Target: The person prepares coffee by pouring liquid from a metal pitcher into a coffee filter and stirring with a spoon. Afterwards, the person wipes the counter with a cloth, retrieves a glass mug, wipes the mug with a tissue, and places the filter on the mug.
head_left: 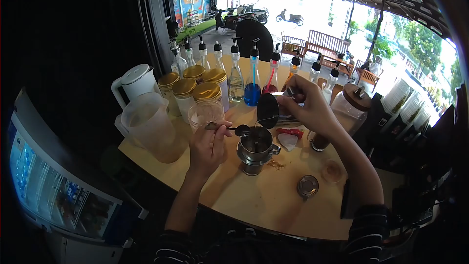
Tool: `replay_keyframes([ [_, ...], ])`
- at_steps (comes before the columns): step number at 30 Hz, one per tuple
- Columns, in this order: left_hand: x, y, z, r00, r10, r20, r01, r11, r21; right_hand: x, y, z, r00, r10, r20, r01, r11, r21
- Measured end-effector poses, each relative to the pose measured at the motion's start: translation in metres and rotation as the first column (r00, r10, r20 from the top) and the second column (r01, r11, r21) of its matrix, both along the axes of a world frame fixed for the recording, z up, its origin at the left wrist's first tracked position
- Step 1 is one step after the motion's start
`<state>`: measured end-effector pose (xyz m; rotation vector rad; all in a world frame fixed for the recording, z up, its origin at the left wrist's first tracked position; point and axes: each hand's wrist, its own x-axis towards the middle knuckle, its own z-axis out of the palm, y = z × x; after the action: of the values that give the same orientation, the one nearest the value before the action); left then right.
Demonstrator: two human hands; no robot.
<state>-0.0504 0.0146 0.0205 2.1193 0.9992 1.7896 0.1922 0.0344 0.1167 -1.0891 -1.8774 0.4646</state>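
My left hand (209,147) pinches the handle of a spoon (242,131), its dark bowl over the rim of a metal drip coffee filter (256,145). The filter, with a side handle, sits on a small cup (251,168), and dark contents show inside. My right hand (310,103) grips a dark metal pitcher (267,110), tilted left with its spout just above the spoon. A thin stream appears to fall from the spout. Right of the filter lie a round metal lid (308,186), a red packet (291,131) with a white piece, and some brown crumbs (277,165).
Behind the hands stand gold-lidded jars (206,91) and a row of pump bottles (252,80). A plastic jug (149,122) and white kettle (138,82) are on the left. A wooden-lidded jar (351,102) and stacked cups (398,95) stand right. The table edge (288,236) is near me.
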Motion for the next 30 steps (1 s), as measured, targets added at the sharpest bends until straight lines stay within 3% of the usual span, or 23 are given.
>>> replay_keyframes([
  [7, -0.001, -0.003, -0.001, 1.000, 0.013, -0.002, -0.013, 1.000, -0.003, -0.007, -0.005, 0.008, 0.997, 0.034, -0.070, -0.039, 0.997, -0.072],
  [12, -0.001, -0.003, -0.003, 1.000, 0.015, -0.002, -0.015, 1.000, -0.025, -0.003, -0.001, 0.011, 0.985, -0.068, 0.157, 0.069, 0.998, -0.001],
  [19, -0.002, -0.003, -0.004, 1.000, 0.014, -0.016, -0.014, 1.000, -0.022, 0.003, -0.004, 0.011, 0.999, -0.027, 0.043, 0.026, 0.999, 0.027],
  [21, 0.000, -0.003, -0.003, 1.000, 0.013, -0.007, -0.013, 1.000, -0.003, 0.006, -0.007, 0.013, 0.999, -0.035, -0.022, 0.034, 0.998, -0.060],
  [24, 0.001, -0.003, -0.003, 1.000, 0.017, -0.012, -0.017, 1.000, 0.021, 0.011, -0.011, 0.017, 0.996, -0.056, 0.075, 0.053, 0.998, 0.042],
  [30, 0.001, -0.004, -0.003, 1.000, 0.012, -0.026, -0.012, 1.000, 0.000, 0.019, -0.016, 0.017, 0.999, -0.031, 0.017, 0.031, 0.999, -0.030],
])
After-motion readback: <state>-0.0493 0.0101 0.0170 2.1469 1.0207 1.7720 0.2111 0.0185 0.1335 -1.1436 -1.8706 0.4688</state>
